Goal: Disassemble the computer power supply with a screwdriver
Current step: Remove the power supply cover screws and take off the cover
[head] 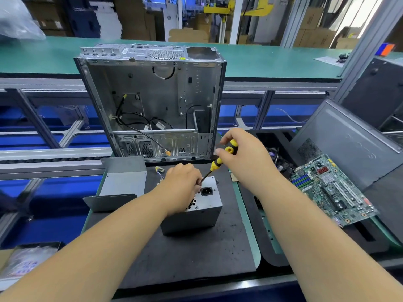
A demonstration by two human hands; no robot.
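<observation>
A grey metal power supply stands on the black mat, its socket face up. My left hand lies on top of it, fingers curled around the screwdriver's shaft near the tip. The yellow and black screwdriver slants down to the left toward the supply's top face. My right hand grips its handle from above. The tip is hidden behind my left fingers.
An open, stripped computer case stands just behind the mat. A grey metal cover lies to the left. A green motherboard and a grey side panel sit at the right. A black mat covers the bench.
</observation>
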